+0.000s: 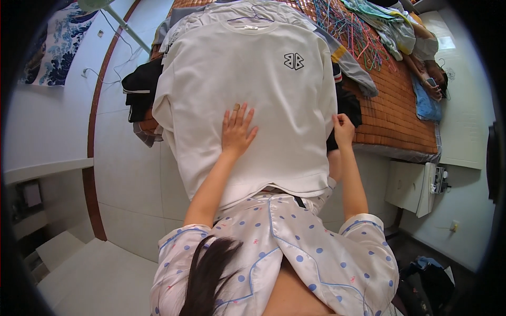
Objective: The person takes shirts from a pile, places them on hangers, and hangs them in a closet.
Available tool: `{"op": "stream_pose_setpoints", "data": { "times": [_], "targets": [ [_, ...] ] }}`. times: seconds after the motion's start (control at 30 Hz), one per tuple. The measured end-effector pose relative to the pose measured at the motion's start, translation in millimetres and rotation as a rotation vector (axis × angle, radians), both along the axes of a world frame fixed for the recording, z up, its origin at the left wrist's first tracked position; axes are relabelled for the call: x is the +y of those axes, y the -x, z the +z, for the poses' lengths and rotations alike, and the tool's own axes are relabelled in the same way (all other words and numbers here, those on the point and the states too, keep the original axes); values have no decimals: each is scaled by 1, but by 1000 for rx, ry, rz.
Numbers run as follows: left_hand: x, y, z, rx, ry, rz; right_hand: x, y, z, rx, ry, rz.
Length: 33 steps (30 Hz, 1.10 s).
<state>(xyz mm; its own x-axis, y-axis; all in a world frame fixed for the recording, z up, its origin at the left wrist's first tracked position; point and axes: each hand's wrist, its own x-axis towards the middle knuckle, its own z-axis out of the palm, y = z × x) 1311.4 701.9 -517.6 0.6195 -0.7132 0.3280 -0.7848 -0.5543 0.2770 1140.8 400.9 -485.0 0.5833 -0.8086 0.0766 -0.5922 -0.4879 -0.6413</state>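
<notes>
A white long-sleeved sweatshirt (272, 91) lies spread front up before me, from the bed's edge down over my lap. It has a black geometric emblem (293, 61) on the chest. My left hand (238, 134) rests palm down on its middle, fingers spread, with a bandage (236, 107) around one finger. At the garment's right side, my right hand (344, 128) pinches the sleeve edge between thumb and fingers. Behind the neckline shows a thin purple hanger (253, 18); whether it sits inside this sweatshirt I cannot tell.
Other white shirts (197, 17) and dark clothes (144, 89) lie under and around it on the brown bed mat (389, 106). Tangled coloured hangers (355, 35) are heaped farther back. At upper right a person (425, 71) lies holding a phone. A pale green stand (128, 29) rises at left.
</notes>
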Motion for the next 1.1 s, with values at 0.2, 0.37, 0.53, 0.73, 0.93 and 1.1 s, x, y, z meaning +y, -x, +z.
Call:
{"op": "stream_pose_setpoints", "data": {
  "times": [0.2,0.37,0.53,0.73,0.93,1.1],
  "targets": [
    [0,0,4,3,-10,-1,-44,29,37,-457,35,-260],
    [4,-2,3,-8,-21,3,-41,23,66,-600,-350,-207],
    [6,-1,1,2,-5,6,-2,34,-3,-50,-491,158],
    [1,-1,3,30,6,-19,-40,57,-11,-240,-747,-240],
    [-2,1,3,64,-1,1,-39,27,172,-1229,-835,-222],
    [-6,1,19,718,416,-79,24,-5,158,-904,-1064,350]
  ]
}}
